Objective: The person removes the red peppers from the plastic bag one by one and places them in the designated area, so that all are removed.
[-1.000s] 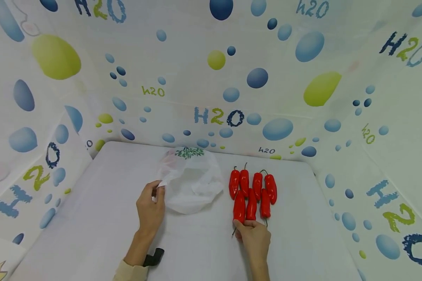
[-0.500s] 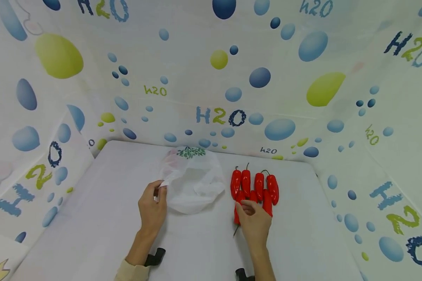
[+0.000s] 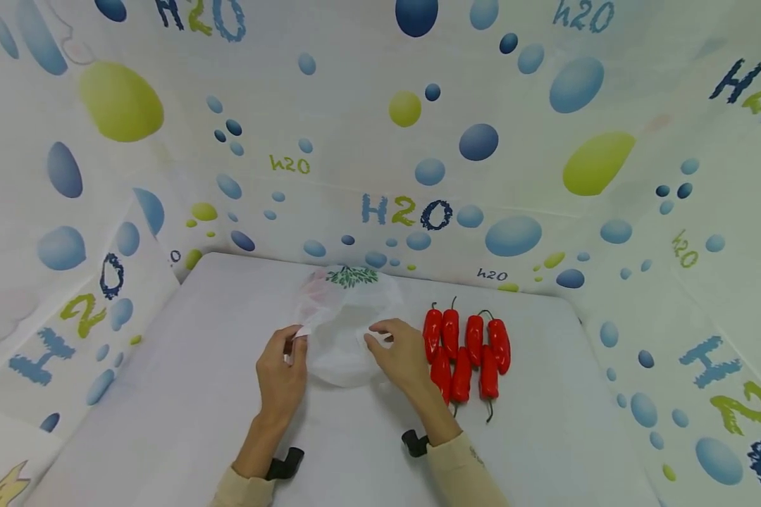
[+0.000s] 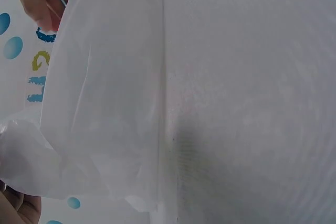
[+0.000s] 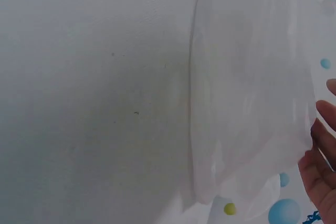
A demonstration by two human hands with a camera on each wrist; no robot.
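A thin white plastic bag (image 3: 339, 359) with a green leaf print stands on the table, its mouth facing me. My left hand (image 3: 282, 372) pinches the left edge of the mouth between thumb and fingers. At the opposite edge my right hand (image 3: 407, 357) pinches the rim, its thumb and forefinger meeting on the plastic in the right wrist view. Several red peppers (image 3: 461, 377) with thin stems lie in two rows right of the bag. My right hand and forearm partly cover the lower left one.
A white-covered table (image 3: 228, 303) carries everything. Behind and beside it rise white sheets (image 3: 330, 105) printed with blue and green drops. Black wrist mounts (image 3: 287, 465) sit at both wrists, near the tabletop.
My right hand has left the lower left pepper, moved up and left, and taken the bag's right edge. The left hand keeps its pinch. The head view has shifted slightly.
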